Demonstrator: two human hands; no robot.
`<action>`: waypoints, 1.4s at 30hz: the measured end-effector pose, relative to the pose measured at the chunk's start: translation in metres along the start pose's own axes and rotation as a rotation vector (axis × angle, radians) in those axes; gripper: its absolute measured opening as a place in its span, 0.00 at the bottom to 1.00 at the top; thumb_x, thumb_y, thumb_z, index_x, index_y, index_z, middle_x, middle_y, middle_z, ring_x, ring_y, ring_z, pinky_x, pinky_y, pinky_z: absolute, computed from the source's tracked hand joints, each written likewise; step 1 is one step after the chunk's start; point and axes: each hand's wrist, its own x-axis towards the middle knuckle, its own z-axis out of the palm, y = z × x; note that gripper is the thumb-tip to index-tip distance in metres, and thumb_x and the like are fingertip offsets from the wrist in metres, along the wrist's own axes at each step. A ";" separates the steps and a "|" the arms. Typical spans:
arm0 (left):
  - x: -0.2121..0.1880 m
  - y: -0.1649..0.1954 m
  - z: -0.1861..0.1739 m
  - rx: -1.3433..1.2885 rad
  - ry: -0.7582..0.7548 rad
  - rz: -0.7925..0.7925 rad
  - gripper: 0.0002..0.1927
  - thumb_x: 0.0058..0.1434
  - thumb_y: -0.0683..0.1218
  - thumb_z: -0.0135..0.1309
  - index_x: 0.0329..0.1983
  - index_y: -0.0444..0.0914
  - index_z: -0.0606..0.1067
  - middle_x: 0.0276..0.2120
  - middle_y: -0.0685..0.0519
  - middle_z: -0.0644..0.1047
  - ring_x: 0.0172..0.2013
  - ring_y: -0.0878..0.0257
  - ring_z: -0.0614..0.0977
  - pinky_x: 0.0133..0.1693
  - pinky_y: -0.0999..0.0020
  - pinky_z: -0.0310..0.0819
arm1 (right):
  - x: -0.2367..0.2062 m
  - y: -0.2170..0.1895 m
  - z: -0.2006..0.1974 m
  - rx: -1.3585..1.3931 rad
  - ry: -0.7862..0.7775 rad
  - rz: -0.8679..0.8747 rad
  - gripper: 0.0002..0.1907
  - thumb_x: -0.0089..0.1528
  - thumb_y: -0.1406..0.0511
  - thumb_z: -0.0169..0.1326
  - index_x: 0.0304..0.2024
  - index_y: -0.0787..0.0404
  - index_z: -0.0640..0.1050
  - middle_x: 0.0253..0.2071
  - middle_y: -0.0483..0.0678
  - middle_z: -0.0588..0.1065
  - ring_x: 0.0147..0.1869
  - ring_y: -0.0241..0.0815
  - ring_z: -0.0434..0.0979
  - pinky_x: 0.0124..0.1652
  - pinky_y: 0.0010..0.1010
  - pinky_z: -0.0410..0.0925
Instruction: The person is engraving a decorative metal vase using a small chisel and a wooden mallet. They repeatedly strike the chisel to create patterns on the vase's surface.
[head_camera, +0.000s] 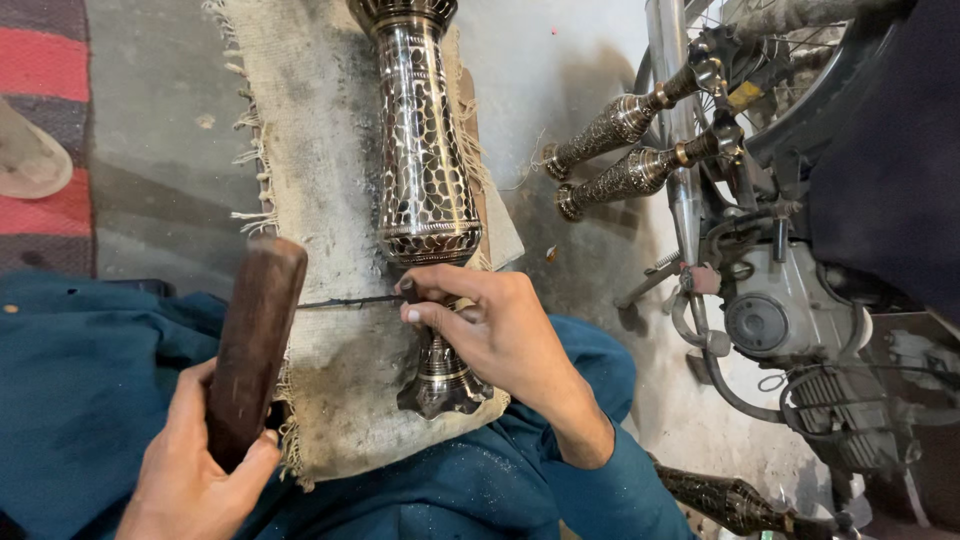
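A dark wooden mallet (255, 345) stands tilted, its lower end wrapped by fingers. A thin black chisel (345, 301) lies level, its tip pinched between fingertips. Under those fingers a tall engraved metal vase (427, 180) lies lengthwise on burlap

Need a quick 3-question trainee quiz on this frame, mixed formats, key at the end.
1. True or false: the left hand holds a wooden mallet.
2. The right hand pinches which item? A) a thin dark chisel B) a paintbrush C) a screwdriver with a yellow handle
3. Fill in: the engraved metal vase lies on a pale ______ cloth with frayed edges.

Key: 1 true; 2 A; 3 burlap.
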 end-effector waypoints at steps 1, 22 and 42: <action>0.001 0.000 -0.001 0.024 -0.011 -0.034 0.42 0.49 0.44 0.63 0.69 0.40 0.63 0.43 0.43 0.80 0.44 0.50 0.86 0.49 0.59 0.78 | 0.000 0.000 0.000 0.018 -0.003 0.000 0.16 0.62 0.66 0.63 0.52 0.63 0.81 0.38 0.49 0.84 0.39 0.29 0.83 0.39 0.24 0.80; 0.026 0.077 -0.040 0.386 -0.123 0.065 0.44 0.50 0.43 0.62 0.73 0.49 0.64 0.30 0.43 0.79 0.33 0.48 0.84 0.38 0.55 0.76 | 0.003 -0.001 0.000 -0.118 0.015 -0.050 0.17 0.60 0.63 0.65 0.50 0.65 0.82 0.38 0.52 0.85 0.39 0.35 0.85 0.40 0.27 0.77; 0.028 0.089 -0.042 0.549 -0.014 0.355 0.48 0.51 0.45 0.62 0.77 0.57 0.61 0.45 0.49 0.79 0.43 0.47 0.83 0.44 0.54 0.78 | -0.001 0.000 0.001 -0.096 0.001 -0.116 0.16 0.62 0.64 0.64 0.50 0.67 0.81 0.42 0.52 0.84 0.41 0.33 0.86 0.40 0.25 0.80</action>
